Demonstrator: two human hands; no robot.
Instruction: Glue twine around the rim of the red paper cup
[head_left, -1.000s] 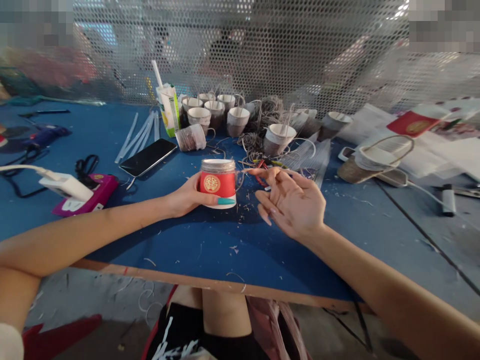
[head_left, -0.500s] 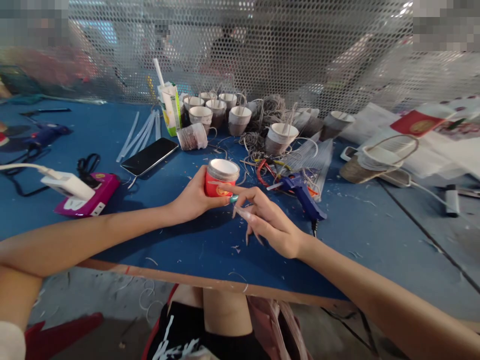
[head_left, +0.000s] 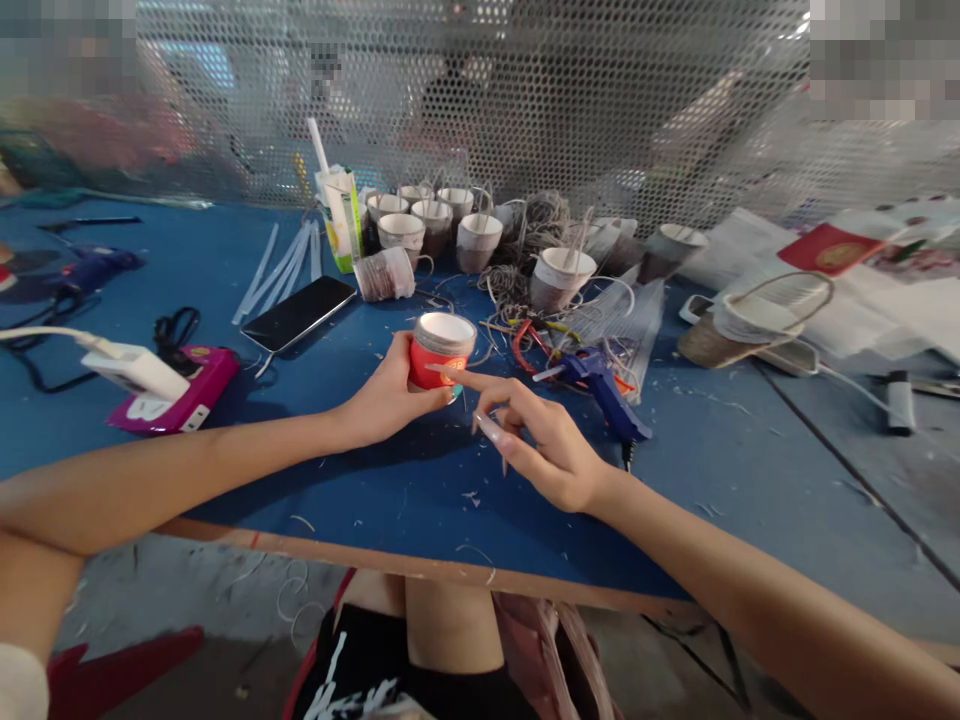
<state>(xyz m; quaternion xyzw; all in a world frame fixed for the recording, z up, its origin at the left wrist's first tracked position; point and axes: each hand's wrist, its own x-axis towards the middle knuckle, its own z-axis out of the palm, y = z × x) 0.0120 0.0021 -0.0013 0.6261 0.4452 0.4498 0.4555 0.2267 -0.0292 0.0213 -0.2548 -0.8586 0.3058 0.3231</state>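
A small cup with a pale inside, a grey rim and a red band with a gold mark stands near the middle of the blue table. My left hand is wrapped round its left side, with the thumb low across the front. From the right, my right hand reaches in with its index finger stretched along the red band, seemingly touching it near the gold mark. Its other fingers are bent and apart, and nothing is held in them. A blue glue gun lies just beyond my right hand.
Behind the cup stand several grey-white cups beside tangled cord. A phone, a drink carton and a magenta power strip lie leftward. On the right are a handled basket and a red paper.
My left thumb has slid lower, and the cup has shifted slightly up and left, showing more red band. My right index finger stays at the band while the rest of that hand shifts slightly right.
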